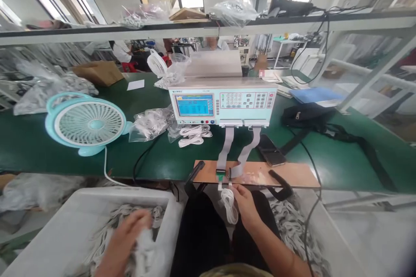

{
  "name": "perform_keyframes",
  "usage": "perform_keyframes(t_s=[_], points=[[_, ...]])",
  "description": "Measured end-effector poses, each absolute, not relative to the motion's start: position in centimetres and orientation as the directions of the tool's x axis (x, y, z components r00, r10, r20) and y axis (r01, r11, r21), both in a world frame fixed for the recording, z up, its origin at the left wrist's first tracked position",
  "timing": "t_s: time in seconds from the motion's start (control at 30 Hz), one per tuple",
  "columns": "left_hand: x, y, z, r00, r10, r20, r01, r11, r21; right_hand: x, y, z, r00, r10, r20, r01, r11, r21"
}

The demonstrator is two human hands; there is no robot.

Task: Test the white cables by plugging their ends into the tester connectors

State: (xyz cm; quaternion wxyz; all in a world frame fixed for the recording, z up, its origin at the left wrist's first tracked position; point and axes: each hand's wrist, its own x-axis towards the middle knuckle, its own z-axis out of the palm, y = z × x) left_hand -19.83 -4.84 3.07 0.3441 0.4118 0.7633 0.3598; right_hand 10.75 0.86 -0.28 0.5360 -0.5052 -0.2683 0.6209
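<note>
Right grip [245, 205] clamped on coiled cable [229, 205] — left [125, 236] blurred, state unclear — fan [86, 123], tester [222, 101] beyond.

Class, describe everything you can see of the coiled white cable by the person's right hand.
The coiled white cable is a thin, plastic-looking cord wound into a small loose bundle. It hangs below the front edge of the wooden board, over the person's dark lap. Its upper ends run up to the connectors at the board's edge, under two grey ribbon cables. The right hand touches it from the right, fingers at its top.
</note>
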Motion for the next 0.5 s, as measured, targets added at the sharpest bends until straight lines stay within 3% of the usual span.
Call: perform_keyframes(t_s=[0.1, 0.17, 0.3, 0.5], points=[[-10.9, -1.5, 2.5, 0.045, 0.931, -0.363, 0.242, 0.343, 0.908, 10.7, 0.8, -0.4, 0.112, 0.942, -0.315, -0.353, -0.259, -0.899], [-6.2, 0.6, 2.0, 0.178, 0.905, -0.387, 0.152, 0.363, 0.919, 10.8, 0.8, -0.5, 0.126, 0.946, -0.299, -0.331, -0.244, -0.912], [-1.9, 3.3, 0.6, 0.21, 0.906, -0.366, -0.044, 0.383, 0.923, 10.7, 1.1, -0.8, 0.135, 0.951, -0.278, -0.342, -0.219, -0.914], [-1.4, 1.9, -0.9, 0.152, 0.908, -0.391, -0.07, 0.405, 0.912, 10.3, -0.4, -0.3, 0.139, 0.949, -0.284, -0.311, -0.23, -0.922]])
